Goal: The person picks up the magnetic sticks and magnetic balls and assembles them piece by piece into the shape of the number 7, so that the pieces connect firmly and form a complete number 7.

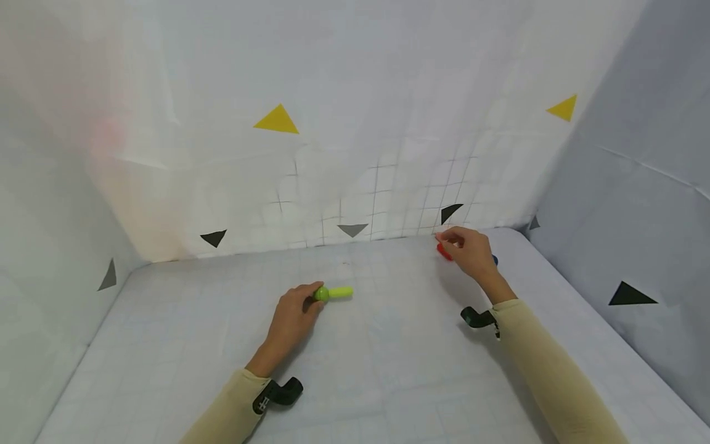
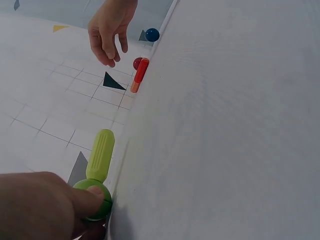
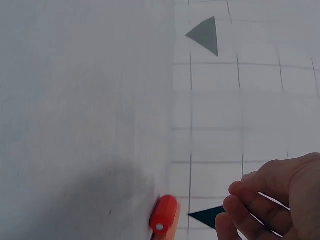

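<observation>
My left hand [image 1: 294, 314] pinches a green ball [image 1: 321, 294] between thumb and fingers, low over the white surface. A ribbed lime-green rod [image 2: 101, 155] sticks out from the ball and touches it, pointing right in the head view. Near the back right, my right hand [image 1: 468, 251] hovers with loosely bent fingers and nothing visible between them. Close by it is a red rod [image 3: 164, 212] with a small metallic dot at its end. A paler orange-red piece [image 2: 135, 86] and a red ball [image 2: 137, 63] sit against that rod in the left wrist view.
A blue ball [image 2: 152, 34] lies beyond the red pieces, mostly hidden behind my right hand in the head view. White sheet walls with grid lines and triangles rise behind the white tabletop [image 1: 388, 345] and at both sides. Both sleeves carry dark wrist mounts [image 1: 285, 391].
</observation>
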Demonstrator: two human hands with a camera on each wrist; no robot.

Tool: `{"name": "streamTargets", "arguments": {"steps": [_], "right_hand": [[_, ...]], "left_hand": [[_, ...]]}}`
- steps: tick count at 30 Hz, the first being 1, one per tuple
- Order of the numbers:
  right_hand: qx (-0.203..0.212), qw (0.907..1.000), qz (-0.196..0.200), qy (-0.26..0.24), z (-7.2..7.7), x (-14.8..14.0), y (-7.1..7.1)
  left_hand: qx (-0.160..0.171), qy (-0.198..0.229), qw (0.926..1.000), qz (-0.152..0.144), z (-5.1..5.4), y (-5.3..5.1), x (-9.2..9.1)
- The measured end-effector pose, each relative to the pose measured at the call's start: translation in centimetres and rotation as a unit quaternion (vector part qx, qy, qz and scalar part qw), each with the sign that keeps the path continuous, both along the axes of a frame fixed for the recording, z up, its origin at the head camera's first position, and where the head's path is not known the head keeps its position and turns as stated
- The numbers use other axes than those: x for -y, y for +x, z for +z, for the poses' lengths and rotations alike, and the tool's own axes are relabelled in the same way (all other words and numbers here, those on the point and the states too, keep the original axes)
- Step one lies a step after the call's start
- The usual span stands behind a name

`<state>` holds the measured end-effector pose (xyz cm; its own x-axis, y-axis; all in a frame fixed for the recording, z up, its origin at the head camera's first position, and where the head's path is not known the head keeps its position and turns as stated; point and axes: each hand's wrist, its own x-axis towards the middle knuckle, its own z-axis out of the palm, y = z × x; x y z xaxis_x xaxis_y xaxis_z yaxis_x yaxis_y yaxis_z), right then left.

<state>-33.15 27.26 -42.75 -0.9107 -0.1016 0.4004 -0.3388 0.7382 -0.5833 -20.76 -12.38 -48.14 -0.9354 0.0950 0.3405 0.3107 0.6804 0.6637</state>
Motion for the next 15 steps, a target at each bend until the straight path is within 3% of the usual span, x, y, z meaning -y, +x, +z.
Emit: {"name": "streamTargets", "arguments": {"steps": [8,15], "right_hand": [[0.014,0.9996,-0.022,0.013,-0.3,-2.8,0.3],[0.066,0.9944,-0.076,0.031,-0.3,-4.8,0.7]], "left_hand": [[0.003,0.003,1.0,0.003,0.0,0.0,-0.3],[0.002,0.005,1.0,0.004,0.1,0.1,-0.3]]}}
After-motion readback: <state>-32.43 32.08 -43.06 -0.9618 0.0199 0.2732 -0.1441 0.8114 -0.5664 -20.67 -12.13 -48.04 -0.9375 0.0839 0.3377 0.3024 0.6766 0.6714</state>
